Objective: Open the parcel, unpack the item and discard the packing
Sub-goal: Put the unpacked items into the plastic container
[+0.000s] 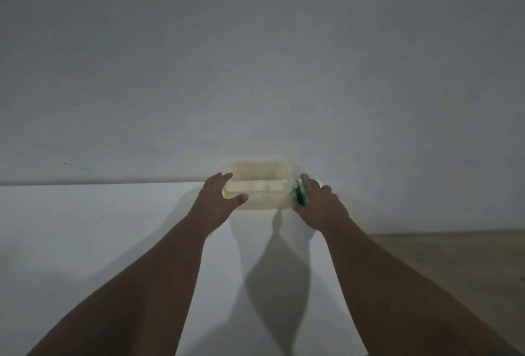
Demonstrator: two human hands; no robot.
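A pale cream parcel box (257,185) rests at the far edge of a white table (99,228), against the wall. My left hand (220,199) grips its left end, thumb across the front and fingers over the top. My right hand (319,205) is at the box's right end, closed on a small dark green object (299,194) pressed against that end; the blur hides what the object is. Overexposure hides the box's surface, so I cannot tell if it is sealed.
A plain grey wall (255,57) fills the upper half of the view. The white table ends on the right near my right forearm, and a brown wooden floor (454,256) shows beyond it. Arm shadows fall across the tabletop.
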